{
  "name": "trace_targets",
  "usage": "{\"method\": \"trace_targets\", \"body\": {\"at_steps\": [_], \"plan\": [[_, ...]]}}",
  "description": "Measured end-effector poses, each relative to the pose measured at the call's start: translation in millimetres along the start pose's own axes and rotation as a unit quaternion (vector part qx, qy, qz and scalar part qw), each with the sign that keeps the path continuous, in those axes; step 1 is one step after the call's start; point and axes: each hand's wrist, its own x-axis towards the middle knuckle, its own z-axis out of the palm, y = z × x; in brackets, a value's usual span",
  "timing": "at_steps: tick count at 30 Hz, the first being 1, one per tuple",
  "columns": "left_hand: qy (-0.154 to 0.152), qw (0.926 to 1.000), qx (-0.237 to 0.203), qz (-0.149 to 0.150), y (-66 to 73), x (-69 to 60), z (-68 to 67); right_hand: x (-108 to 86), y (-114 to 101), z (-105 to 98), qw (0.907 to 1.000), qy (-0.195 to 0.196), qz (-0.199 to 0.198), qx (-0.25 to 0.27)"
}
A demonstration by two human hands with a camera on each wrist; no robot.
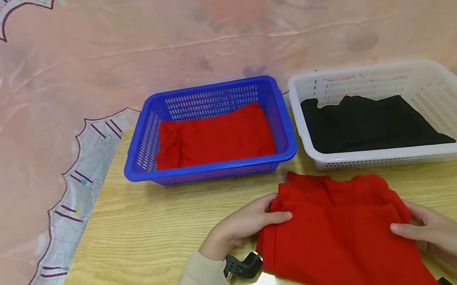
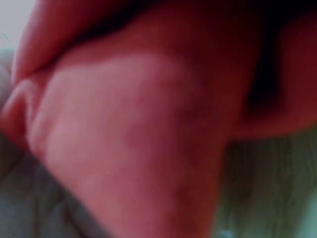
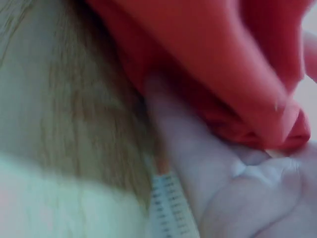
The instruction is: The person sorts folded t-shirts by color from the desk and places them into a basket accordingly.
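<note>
A folded red cloth (image 1: 338, 239) is held between both hands above the front of the table. The left hand (image 1: 245, 222) grips its left edge, thumb on top and the other fingers mostly hidden beneath. At the right edge the right hand (image 1: 445, 237) pinches it, thumb on top. In the left wrist view the red cloth (image 2: 129, 139) fills most of the picture, blurred. The right wrist view has the right hand (image 3: 223, 183) with fingers under folds of the red cloth (image 3: 208, 59).
A blue basket (image 1: 214, 167) with red cloth (image 1: 218, 136) in it stands behind, left of centre. Beside it on the right, a white basket (image 1: 409, 152) holds black cloth (image 1: 369, 125). Both stand on the wooden table (image 1: 136, 237), before a pink patterned sheet (image 1: 149, 40).
</note>
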Motion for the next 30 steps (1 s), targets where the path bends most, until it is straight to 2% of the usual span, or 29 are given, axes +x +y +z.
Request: {"method": "trace_targets", "body": {"at_steps": [4,11,16,20,25,30], "plan": [[-0.020,0.9997,-0.012,0.005,1.2,-1.7,1.2,1.0,-3,6,0.9988,0.018,0.034,-0.030],[-0.023,0.9996,0.008,0.016,16.4,-11.5,9.6,1.0,-4,11,0.9988,0.013,0.029,-0.038],[-0.022,0.9997,0.007,0.013,16.8,-12.8,10.5,1.2,-2,11,0.9992,-0.006,0.029,-0.026],[-0.016,0.9995,0.024,0.009,17.2,-13.3,10.9,0.2,-1,9,0.9996,-0.012,0.022,-0.015],[-0.027,0.9989,0.034,0.014,16.4,-11.6,11.5,-3.1,-1,5,0.9984,-0.029,0.002,0.049],[-0.047,0.9980,0.032,0.025,16.4,-9.7,11.6,-4.1,0,1,0.9880,-0.063,-0.001,0.141]]}}
